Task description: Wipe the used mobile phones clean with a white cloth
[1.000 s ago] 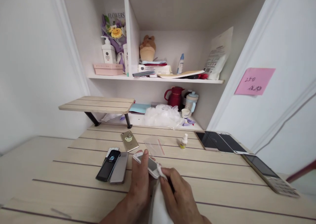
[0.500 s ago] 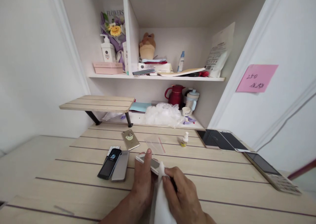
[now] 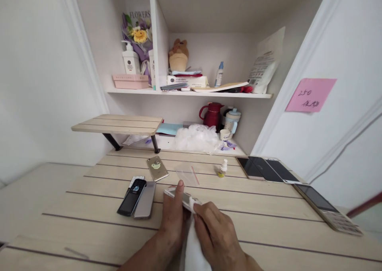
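Observation:
A white mobile phone [image 3: 185, 199] is gripped in my left hand [image 3: 173, 219], its thumb lying along the screen. My right hand [image 3: 217, 232] pinches a white cloth [image 3: 193, 249] and presses it against the phone's near right end. The cloth hangs down between the two wrists, and the fingers behind the phone are hidden. To the left lie a black keypad phone [image 3: 133, 197] and a grey phone [image 3: 145, 200], overlapping. Beyond my hands are a gold phone [image 3: 157, 168] with a ring holder, a clear zip bag [image 3: 187, 174] and a small spray bottle [image 3: 222, 169].
Several phones lie at the right, among them a dark-screened phone [image 3: 265, 169] and a large keypad phone [image 3: 328, 210]. A raised wooden stand [image 3: 117, 123] is at the back left. Behind the table, a shelf [image 3: 191, 94] holds bottles, a box and a plush toy.
My right hand and the cloth have shifted slightly left along the phone's edge. My left hand keeps its hold on the phone in nearly the same place.

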Action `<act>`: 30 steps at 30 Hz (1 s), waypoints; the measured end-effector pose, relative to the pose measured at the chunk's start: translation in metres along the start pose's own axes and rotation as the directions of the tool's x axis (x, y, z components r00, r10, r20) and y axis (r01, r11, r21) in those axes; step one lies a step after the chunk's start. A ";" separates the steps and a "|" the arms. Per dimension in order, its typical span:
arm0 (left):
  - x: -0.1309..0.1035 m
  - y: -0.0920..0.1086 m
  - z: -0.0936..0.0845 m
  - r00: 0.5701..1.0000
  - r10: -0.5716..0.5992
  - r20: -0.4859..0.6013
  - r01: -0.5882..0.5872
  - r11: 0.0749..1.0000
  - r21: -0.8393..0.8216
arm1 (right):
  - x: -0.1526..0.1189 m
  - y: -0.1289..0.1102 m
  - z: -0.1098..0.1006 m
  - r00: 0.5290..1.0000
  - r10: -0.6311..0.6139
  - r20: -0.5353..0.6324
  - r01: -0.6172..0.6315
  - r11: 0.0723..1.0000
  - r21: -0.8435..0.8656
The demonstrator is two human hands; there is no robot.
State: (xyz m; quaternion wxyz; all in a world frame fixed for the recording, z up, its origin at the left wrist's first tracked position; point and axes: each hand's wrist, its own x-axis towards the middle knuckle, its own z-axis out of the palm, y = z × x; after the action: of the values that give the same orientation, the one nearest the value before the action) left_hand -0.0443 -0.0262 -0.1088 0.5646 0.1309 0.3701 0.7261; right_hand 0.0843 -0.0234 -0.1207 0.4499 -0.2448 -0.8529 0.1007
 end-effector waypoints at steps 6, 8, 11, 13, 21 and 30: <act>0.001 0.001 0.001 0.999 -0.037 -0.015 0.037 0.999 0.001 | 0.002 0.004 0.002 0.997 0.071 -0.027 -0.070 0.997 0.010; 0.001 -0.001 0.001 0.999 -0.039 -0.015 0.040 0.999 0.016 | 0.001 0.001 0.002 1.000 0.028 -0.014 -0.028 1.000 0.002; 0.001 0.000 0.001 0.999 -0.036 -0.002 0.036 0.999 0.022 | 0.002 0.002 0.001 1.000 0.013 -0.009 -0.013 1.000 0.002; 0.001 0.003 0.000 0.999 -0.033 -0.006 0.033 0.999 0.022 | 0.003 0.005 0.000 0.997 0.070 -0.018 -0.070 0.997 0.014; -0.004 0.005 0.005 0.996 -0.072 -0.045 0.071 0.997 -0.020 | 0.001 0.001 0.001 0.997 0.081 -0.008 -0.081 0.997 0.019; -0.001 0.009 0.005 0.993 -0.114 -0.043 0.112 0.992 -0.057 | 0.006 0.004 -0.001 0.989 0.141 -0.042 -0.139 0.990 0.034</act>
State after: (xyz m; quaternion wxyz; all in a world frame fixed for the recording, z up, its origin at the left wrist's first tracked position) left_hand -0.0471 -0.0255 -0.0992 0.5993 0.0775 0.3701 0.7056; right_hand 0.0837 -0.0167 -0.1168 0.4642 -0.2993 -0.8218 0.1396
